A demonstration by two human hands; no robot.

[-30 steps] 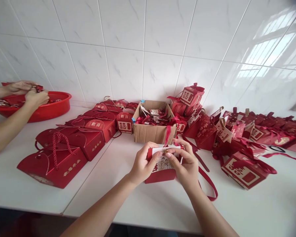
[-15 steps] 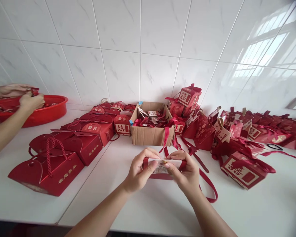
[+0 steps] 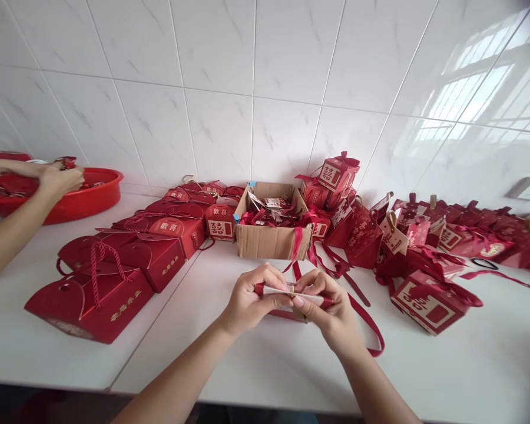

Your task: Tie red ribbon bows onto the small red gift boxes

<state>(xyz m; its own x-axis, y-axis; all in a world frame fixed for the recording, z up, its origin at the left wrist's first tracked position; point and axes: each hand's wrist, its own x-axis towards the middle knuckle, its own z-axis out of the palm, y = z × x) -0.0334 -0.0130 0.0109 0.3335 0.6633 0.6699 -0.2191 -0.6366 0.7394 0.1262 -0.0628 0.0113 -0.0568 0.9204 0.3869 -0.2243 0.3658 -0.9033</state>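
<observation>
My left hand and my right hand are together over the table, both closed in a pinch. Between them is a red gift box with a white card at its top, seen almost edge-on. Both thumbs press on the card from the near side, and the fingertips bend over the far side. A small gold-coloured piece shows between the fingertips. Dark red ribbon curves across the table from beside my right hand. My fingers cover much of the box.
Just beyond my hands stands a cardboard box filled with printed cards and ribbons. Red handled boxes line the left side; tied boxes crowd the right. Far left, another person's hands work over a red basin.
The white card has tipped from showing its printed face to nearly edge-on, with my fingertips drawn closer together. At the far left, the other person's hands have shifted slightly right.
</observation>
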